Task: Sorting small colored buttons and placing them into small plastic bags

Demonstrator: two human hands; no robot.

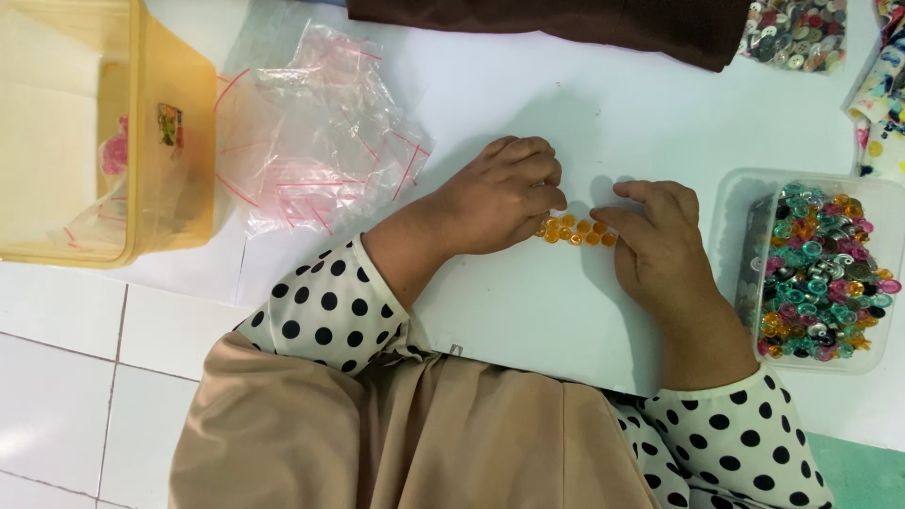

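Lying on the white sheet at frame centre: a cluster of orange buttons, arranged in two short rows, long axis running 9-to-3 o'clock. Counting roughly ten; exact number not readable, since fingertips are covering both ends.

Left hand resting palm-down at 9 o'clock of the buttons, fingers curled, fingertips pressing onto the left end of the rows. Forearm entering from 7 o'clock, polka-dot cuff at the wrist.

Right hand resting palm-down at 3 o'clock of the buttons, index finger extending toward 9 o'clock and touching the right end of the rows. Forearm entering from 5 o'clock, cuff matching.

Both hands standing close together, bracketing the rows; neither clamping nor lifting anything, only touching.

Surrounding items, counted:
- One clear tub at 3 o'clock, just beside the right hand, holding mixed buttons in teal, pink, orange and silver.
- One pile of clear bags with red strips at 10 o'clock, bag count not discernible.
- One yellow box at 9 o'clock, well apart from the hands.
- One second heap of mixed buttons at 1 o'clock.
- One dark cloth at 12 o'clock.
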